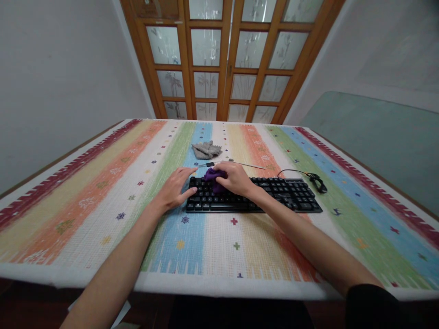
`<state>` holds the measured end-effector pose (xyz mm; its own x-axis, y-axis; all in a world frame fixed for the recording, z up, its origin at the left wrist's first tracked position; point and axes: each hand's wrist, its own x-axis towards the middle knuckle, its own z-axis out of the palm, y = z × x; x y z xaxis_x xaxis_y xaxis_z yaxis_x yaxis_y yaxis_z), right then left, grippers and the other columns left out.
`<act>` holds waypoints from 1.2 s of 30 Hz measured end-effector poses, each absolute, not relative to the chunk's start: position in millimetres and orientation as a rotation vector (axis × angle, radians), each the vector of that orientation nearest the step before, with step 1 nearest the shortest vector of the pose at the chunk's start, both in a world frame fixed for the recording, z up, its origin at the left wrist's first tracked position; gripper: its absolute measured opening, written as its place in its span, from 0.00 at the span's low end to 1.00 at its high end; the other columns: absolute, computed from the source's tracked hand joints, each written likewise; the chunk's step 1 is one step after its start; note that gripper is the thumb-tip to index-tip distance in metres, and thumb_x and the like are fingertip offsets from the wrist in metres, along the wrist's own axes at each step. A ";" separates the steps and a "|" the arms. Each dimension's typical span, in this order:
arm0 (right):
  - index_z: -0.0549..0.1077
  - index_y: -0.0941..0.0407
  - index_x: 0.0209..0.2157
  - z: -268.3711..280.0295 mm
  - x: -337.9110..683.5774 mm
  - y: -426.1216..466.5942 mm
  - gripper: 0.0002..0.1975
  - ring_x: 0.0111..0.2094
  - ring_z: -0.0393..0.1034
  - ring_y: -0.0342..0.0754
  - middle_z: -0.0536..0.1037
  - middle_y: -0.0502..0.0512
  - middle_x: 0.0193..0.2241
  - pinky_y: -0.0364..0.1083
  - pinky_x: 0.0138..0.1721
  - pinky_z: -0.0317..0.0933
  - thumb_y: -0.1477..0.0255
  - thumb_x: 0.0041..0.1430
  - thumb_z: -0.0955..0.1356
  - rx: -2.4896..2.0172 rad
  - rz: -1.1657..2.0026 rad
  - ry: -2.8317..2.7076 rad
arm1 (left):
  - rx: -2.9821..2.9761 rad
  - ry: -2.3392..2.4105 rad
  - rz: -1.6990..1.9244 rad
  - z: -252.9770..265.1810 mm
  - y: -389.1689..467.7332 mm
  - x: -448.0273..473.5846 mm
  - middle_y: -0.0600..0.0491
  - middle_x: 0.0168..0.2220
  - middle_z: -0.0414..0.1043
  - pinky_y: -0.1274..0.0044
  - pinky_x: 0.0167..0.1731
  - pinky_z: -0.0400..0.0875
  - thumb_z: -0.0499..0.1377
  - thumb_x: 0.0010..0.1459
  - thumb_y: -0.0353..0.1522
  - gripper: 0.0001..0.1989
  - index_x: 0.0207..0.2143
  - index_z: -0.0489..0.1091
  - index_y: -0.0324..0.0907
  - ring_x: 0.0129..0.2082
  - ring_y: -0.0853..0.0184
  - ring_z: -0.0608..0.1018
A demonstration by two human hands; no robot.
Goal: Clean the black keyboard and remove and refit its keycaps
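- A person's right hand (234,177) grips a bunched purple cloth (211,174) between thumb and fingers, pressed to the upper left part of a long black keyboard (290,192).
- The left hand (174,187), open with thumb and fingers spread, rests at the keyboard's left end, its thumb over the edge keys.
- The keyboard lies flat across a multicoloured striped tablecloth (137,237), its bundled black cable (317,183) beside the right end.
- Beyond the keyboard sit a crumpled grey cloth (206,150) and a thin, dark rod (252,166), partly hidden behind the right hand.
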<state>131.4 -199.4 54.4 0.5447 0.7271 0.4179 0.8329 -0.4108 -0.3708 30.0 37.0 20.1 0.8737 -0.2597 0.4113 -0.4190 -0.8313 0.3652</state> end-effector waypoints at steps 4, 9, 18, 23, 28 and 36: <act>0.79 0.57 0.39 57.1 123.3 -214.5 0.11 0.40 0.63 0.53 0.75 0.61 0.35 0.49 0.41 0.55 0.76 0.64 0.64 -2.365 -0.525 -1.496 | 2.606 -0.487 0.471 20.7 36.4 30.2 0.39 0.60 0.68 0.56 0.62 0.60 0.51 0.66 0.45 0.30 0.64 0.61 0.37 0.61 0.50 0.67; 0.78 0.59 0.37 48.1 110.9 -214.7 0.10 0.37 0.60 0.51 0.72 0.61 0.35 0.48 0.38 0.54 0.76 0.64 0.64 -2.432 -0.484 -1.586 | 2.613 -0.480 0.464 20.4 35.8 30.8 0.39 0.60 0.69 0.56 0.62 0.61 0.51 0.66 0.45 0.30 0.64 0.62 0.37 0.61 0.51 0.68; 0.79 0.62 0.43 37.9 104.2 -204.9 0.12 0.37 0.63 0.49 0.73 0.61 0.36 0.46 0.37 0.55 0.73 0.64 0.66 -2.452 -0.354 -1.570 | 2.616 -0.485 0.435 17.7 36.1 31.8 0.40 0.59 0.69 0.57 0.61 0.61 0.50 0.66 0.45 0.30 0.64 0.62 0.37 0.60 0.51 0.68; 0.80 0.58 0.45 39.9 107.2 -206.8 0.12 0.37 0.62 0.49 0.72 0.59 0.37 0.46 0.36 0.55 0.74 0.64 0.66 -2.379 -0.303 -1.745 | 2.612 -0.500 0.408 18.5 36.0 31.0 0.39 0.59 0.69 0.57 0.61 0.61 0.50 0.66 0.46 0.31 0.64 0.62 0.37 0.60 0.50 0.68; 0.81 0.59 0.38 47.7 107.6 -205.2 0.11 0.37 0.62 0.50 0.72 0.61 0.37 0.47 0.35 0.54 0.75 0.64 0.65 -2.430 -0.282 -1.798 | 2.611 -0.498 0.375 17.1 37.1 31.4 0.39 0.59 0.69 0.56 0.61 0.61 0.50 0.66 0.47 0.32 0.64 0.62 0.37 0.59 0.49 0.69; 0.81 0.58 0.36 53.5 112.0 -207.2 0.11 0.34 0.64 0.48 0.74 0.58 0.33 0.46 0.36 0.54 0.73 0.63 0.65 -2.520 -0.220 -1.335 | 2.611 -0.467 0.356 18.5 35.4 30.5 0.40 0.58 0.70 0.56 0.61 0.62 0.51 0.65 0.48 0.32 0.64 0.63 0.38 0.59 0.49 0.69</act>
